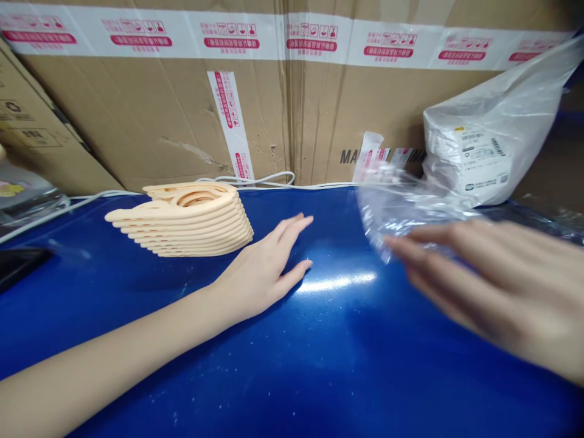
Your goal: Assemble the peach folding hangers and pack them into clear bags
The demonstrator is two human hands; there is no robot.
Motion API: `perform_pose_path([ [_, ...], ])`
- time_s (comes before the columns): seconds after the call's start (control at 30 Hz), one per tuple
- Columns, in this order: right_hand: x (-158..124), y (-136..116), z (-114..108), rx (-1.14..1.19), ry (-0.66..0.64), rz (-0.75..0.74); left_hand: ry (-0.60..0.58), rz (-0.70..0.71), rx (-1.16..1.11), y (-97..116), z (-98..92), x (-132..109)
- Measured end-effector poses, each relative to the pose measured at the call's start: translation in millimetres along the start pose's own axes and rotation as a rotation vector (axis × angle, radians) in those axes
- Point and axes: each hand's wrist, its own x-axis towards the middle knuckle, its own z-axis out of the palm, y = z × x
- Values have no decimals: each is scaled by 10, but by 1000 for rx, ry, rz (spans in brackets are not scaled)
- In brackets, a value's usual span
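My left hand point(264, 267) lies flat on the blue table point(319, 365) with its fingers stretched out, just right of a stack of several peach-coloured plastic hangers point(187, 222). It holds nothing. My right hand point(493, 286) is blurred by motion at the right, fingers extended toward the left, its fingertips at the lower edge of a clear crumpled plastic bag point(401, 204). I cannot tell whether the fingers touch the bag.
Large taped cardboard boxes point(274, 91) form a wall behind the table. A white labelled package in plastic wrap point(479, 152) stands at the back right. A white cable point(255, 181) runs along the table's back edge. A dark object point(18, 264) lies at the left edge.
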Motion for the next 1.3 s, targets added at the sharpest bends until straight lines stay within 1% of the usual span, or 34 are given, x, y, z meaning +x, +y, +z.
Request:
perform_pose_path([
  [0.07,-2,-192,29,153,99,-227,68,-16,39,-7,9,0],
  [0.1,-17,-232,61,219,91,-289,95,-15,80,-11,12,1],
  [0.13,-34,-243,99,278,76,-315,116,-4,135,-16,14,2],
  [0.23,-76,-181,205,377,6,-309,175,54,348,-38,19,3],
  [0.3,-82,-130,241,400,7,-297,197,65,494,-55,20,-1],
  [0.4,-78,-111,241,405,33,-281,178,55,619,-64,11,-10],
  [0.6,-141,-226,150,374,68,-305,97,62,690,-23,-14,-1],
  [0.73,-185,-296,91,328,18,-309,64,75,704,-43,-10,13],
  [0.87,-149,-294,128,292,13,-359,59,80,725,-21,-39,32],
  [0.9,-133,-283,147,283,25,-358,66,107,722,13,-56,34],
  [0.97,-101,-255,185,264,53,-324,97,206,654,118,-93,26],
  [1.07,-67,-226,215,255,81,-252,150,369,444,294,-126,-14],
  [1.1,-61,-223,218,253,83,-238,170,414,413,335,-126,-29],
  [1.2,-51,-225,212,242,74,-235,278,542,419,369,-101,-63],
  [1.3,-48,-229,206,228,64,-260,347,602,437,338,-71,-80],
])
